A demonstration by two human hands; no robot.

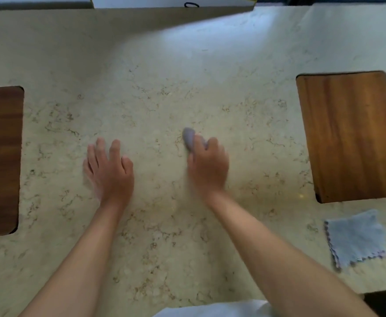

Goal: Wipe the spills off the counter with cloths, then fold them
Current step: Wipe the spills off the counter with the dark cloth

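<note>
- Nearest the lens, at the bottom edge of the frame: a pale strip of clothing (212, 311), with two bare forearms rising from it toward the centre.
- Right hand (208, 167), just right of centre: curled tight around a bunched lilac cloth (189, 137), only a rounded wad poking out past the knuckles; smeared with blur, so finger positions hard to read.
- Left hand (108, 169), left of centre: spread wide, palm down, holding nothing; whether pressed flat on the worktop (187, 72) or hovering just above it, cannot tell.
- Second cloth (357, 239), pale blue with a scalloped edge, lower right of frame: lying flat and unfolded, just below a wooden board (352, 136).
- Likely risks: with so little fabric exposed, bare knuckles rather than cloth rubbing the stone, smearing liquid instead of lifting it; a wide stroke to the right pushing wet under the board.
- Another board (1, 161) at the left edge, cut off by the frame.
- No spill clearly visible against the mottled veining and glare; impossible to judge how much wiping remains.
- Top of frame: a white panel and a dark loop (191, 4), both cropped and unidentifiable.
</note>
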